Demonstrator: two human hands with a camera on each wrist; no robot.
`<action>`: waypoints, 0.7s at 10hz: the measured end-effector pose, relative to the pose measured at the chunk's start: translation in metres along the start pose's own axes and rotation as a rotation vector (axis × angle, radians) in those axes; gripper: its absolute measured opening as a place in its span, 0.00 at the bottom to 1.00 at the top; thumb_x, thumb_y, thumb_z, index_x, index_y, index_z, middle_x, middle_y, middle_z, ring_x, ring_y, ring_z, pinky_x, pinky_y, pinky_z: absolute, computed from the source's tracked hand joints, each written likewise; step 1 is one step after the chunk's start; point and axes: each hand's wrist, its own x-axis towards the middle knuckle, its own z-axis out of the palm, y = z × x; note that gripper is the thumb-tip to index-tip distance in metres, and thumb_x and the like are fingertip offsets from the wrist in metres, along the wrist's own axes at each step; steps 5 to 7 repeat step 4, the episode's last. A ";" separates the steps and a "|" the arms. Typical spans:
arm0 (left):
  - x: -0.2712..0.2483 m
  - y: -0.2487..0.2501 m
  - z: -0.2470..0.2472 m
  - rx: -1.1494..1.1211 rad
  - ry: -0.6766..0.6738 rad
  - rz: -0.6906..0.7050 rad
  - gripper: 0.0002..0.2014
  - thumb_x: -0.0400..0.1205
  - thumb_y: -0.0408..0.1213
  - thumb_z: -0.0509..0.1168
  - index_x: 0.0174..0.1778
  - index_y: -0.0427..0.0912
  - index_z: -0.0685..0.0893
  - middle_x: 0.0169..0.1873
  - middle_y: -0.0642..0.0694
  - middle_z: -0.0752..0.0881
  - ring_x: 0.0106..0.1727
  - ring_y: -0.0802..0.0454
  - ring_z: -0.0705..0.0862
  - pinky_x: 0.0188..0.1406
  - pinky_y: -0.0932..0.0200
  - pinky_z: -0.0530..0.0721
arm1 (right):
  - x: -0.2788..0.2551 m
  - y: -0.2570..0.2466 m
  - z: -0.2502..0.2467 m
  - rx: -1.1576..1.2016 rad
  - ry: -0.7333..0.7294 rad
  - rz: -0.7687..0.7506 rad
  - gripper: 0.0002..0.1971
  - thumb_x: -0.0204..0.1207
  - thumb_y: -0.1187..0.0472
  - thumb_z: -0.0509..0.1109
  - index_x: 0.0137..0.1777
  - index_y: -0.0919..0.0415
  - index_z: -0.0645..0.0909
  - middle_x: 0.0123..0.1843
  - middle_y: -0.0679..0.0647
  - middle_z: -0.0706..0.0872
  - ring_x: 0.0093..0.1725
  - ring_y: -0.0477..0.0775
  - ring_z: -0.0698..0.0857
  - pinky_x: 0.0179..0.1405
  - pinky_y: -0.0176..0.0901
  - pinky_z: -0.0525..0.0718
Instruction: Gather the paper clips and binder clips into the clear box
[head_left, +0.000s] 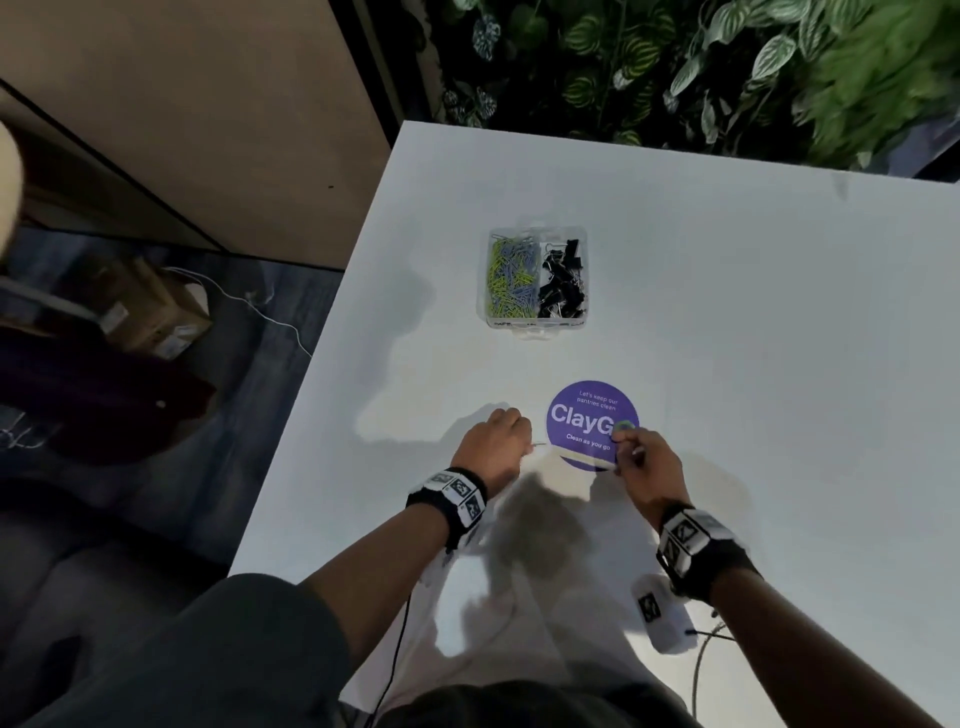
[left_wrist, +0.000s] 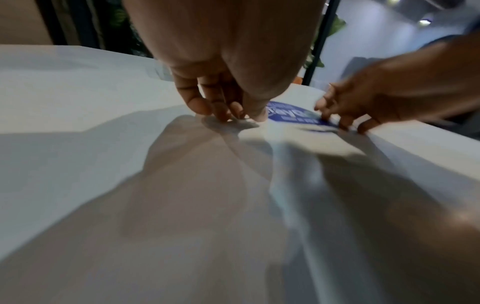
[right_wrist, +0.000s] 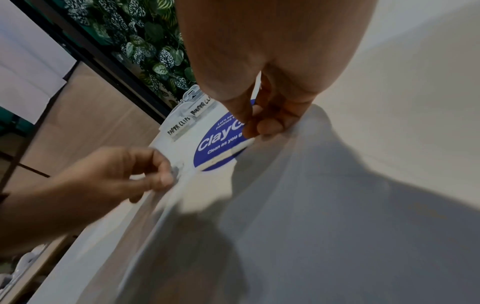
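Both hands low at near edge of white worktop (head_left: 727, 312), left hand (head_left: 493, 447) fingers curled, pinching something thin, unclear what, right hand (head_left: 644, 467) fingertips bunched on purple sticker (head_left: 582, 415), grasp indeterminate, clear box (head_left: 535, 325) mid-worktop toward left edge, paper clips (head_left: 511, 278) left compartment, binder clips (head_left: 563, 280) right.

1. Whatever the left hand (head_left: 493, 447) pinches is hidden under its curled fingers (right_wrist: 158, 176); only a thin blurred sliver shows beside them.
2. The right hand (head_left: 644, 467) covers the purple sticker (head_left: 582, 426) edge; what its fingertips (left_wrist: 345, 123) hold is too blurred to tell.
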 end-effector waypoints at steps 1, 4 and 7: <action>0.030 -0.005 -0.035 -0.127 0.159 -0.122 0.04 0.82 0.38 0.64 0.44 0.42 0.79 0.46 0.44 0.83 0.50 0.43 0.80 0.41 0.48 0.80 | -0.009 0.006 -0.002 0.000 -0.003 -0.018 0.11 0.77 0.71 0.65 0.49 0.54 0.82 0.53 0.59 0.84 0.43 0.64 0.87 0.46 0.46 0.86; 0.115 -0.024 -0.144 -0.696 0.369 -0.447 0.12 0.79 0.41 0.68 0.54 0.41 0.78 0.45 0.42 0.86 0.42 0.44 0.87 0.40 0.54 0.87 | -0.022 0.013 -0.015 0.016 -0.033 0.026 0.12 0.76 0.72 0.65 0.50 0.54 0.81 0.46 0.61 0.85 0.36 0.58 0.84 0.42 0.46 0.80; 0.115 -0.024 -0.144 -0.696 0.369 -0.447 0.12 0.79 0.41 0.68 0.54 0.41 0.78 0.45 0.42 0.86 0.42 0.44 0.87 0.40 0.54 0.87 | -0.022 0.013 -0.015 0.016 -0.033 0.026 0.12 0.76 0.72 0.65 0.50 0.54 0.81 0.46 0.61 0.85 0.36 0.58 0.84 0.42 0.46 0.80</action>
